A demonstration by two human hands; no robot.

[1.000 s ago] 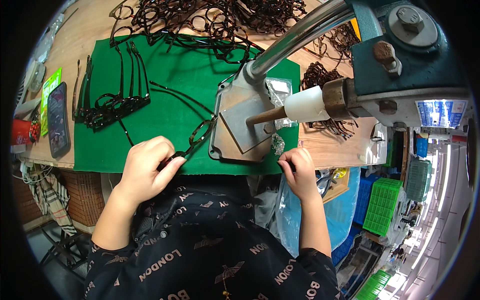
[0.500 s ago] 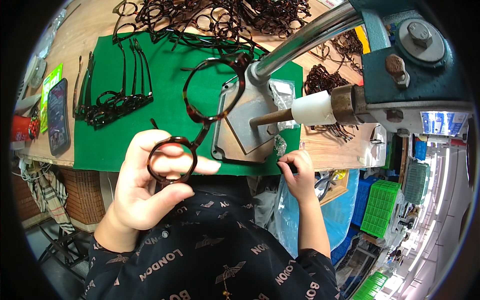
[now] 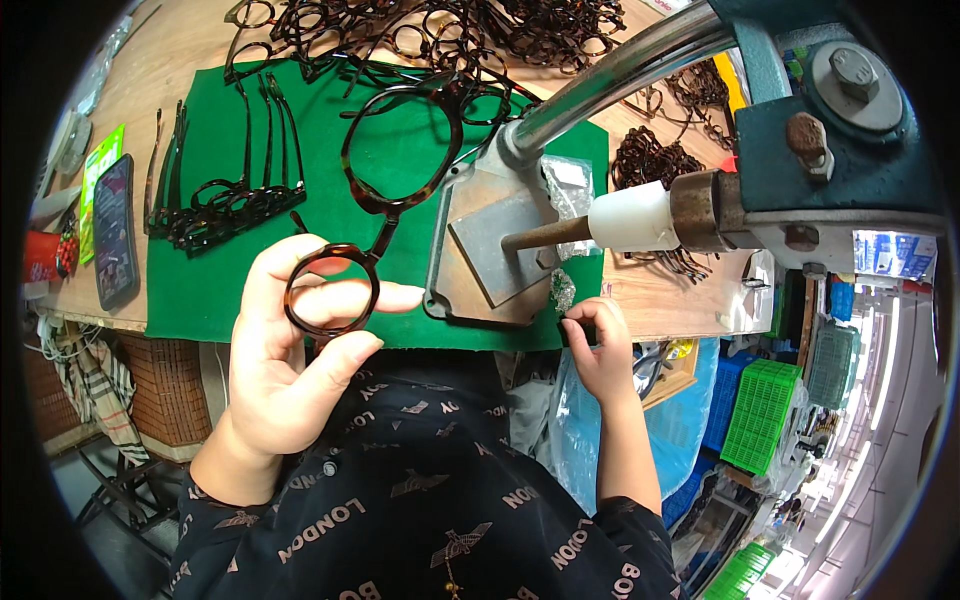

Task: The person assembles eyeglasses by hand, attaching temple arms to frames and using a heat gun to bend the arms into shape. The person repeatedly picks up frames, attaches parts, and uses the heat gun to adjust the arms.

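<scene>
A round tortoiseshell eyeglass frame (image 3: pixel 383 238) is raised above the green mat, tilted so one rim stands higher than the other. My left hand (image 3: pixel 275 375) grips its lower rim, with fingers behind and partly through the opening. Left of the metal press base (image 3: pixel 500 245), the upper rim hangs over the mat. My right hand (image 3: pixel 602 350) rests at the mat's front right edge, fingers curled in; whatever they hold is hidden. Just beyond those fingertips lies a little heap of tiny shiny pieces (image 3: pixel 563 288).
The press's slanted column (image 3: pixel 620 75), white sleeve (image 3: pixel 632 217) and teal head (image 3: pixel 830 150) fill the right. Glasses frames (image 3: pixel 230 215) lie on the green mat (image 3: pixel 330 130), with a large pile (image 3: pixel 480 35) behind. A phone (image 3: pixel 117 235) lies at left.
My left hand has moved the eyeglass frame slightly left and away from me, tilting it a little. My right hand stays in about the same place, its fingers shifted slightly.
</scene>
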